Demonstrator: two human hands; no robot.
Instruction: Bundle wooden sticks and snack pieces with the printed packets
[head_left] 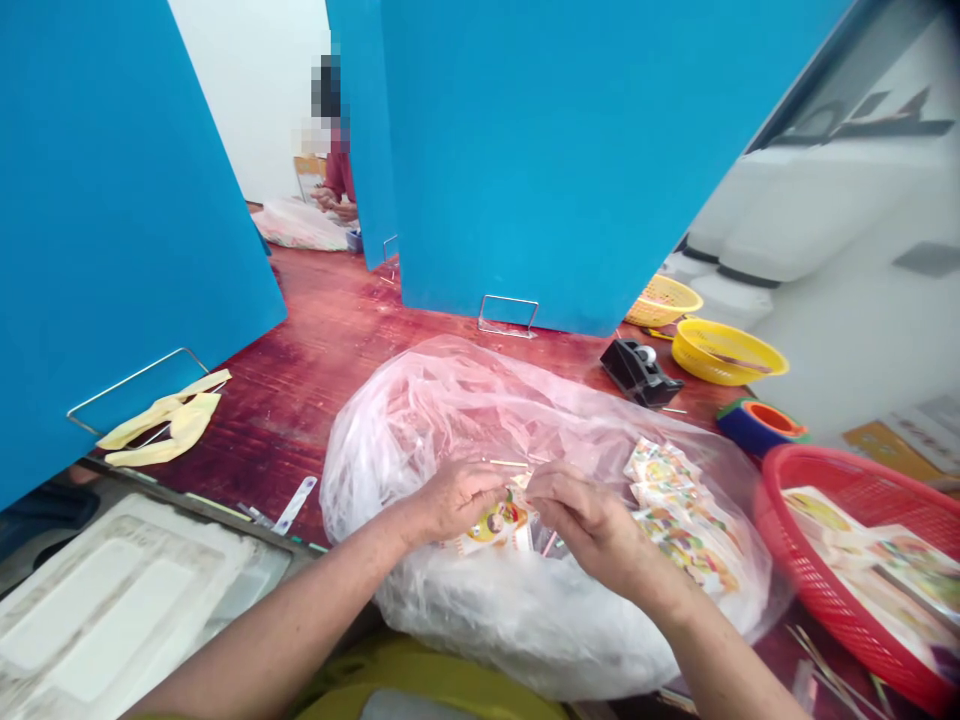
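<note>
Over a large, clear plastic bag [382,440], my two hands come close together. My left hand [465,497] has its fingers closed at the upper edge of a small printed paper piece [499,522] with a cartoon figure on it. A thin pale stick [510,463] lies across just above the fingertips. My right hand [574,503] is closed in a pinch at the right side of that piece; what its fingers hold is hidden. To the right, several similar printed pieces [686,550] lie in a pile on the bag.
A red basket [787,550] holding printed sheets stands right, near tape rolls [761,425], a black tape dispenser [640,372] and yellow baskets [727,352]. Blue partitions [525,160] rise from the red table [330,310]. Far back, a person's hands [335,203] are near another bag.
</note>
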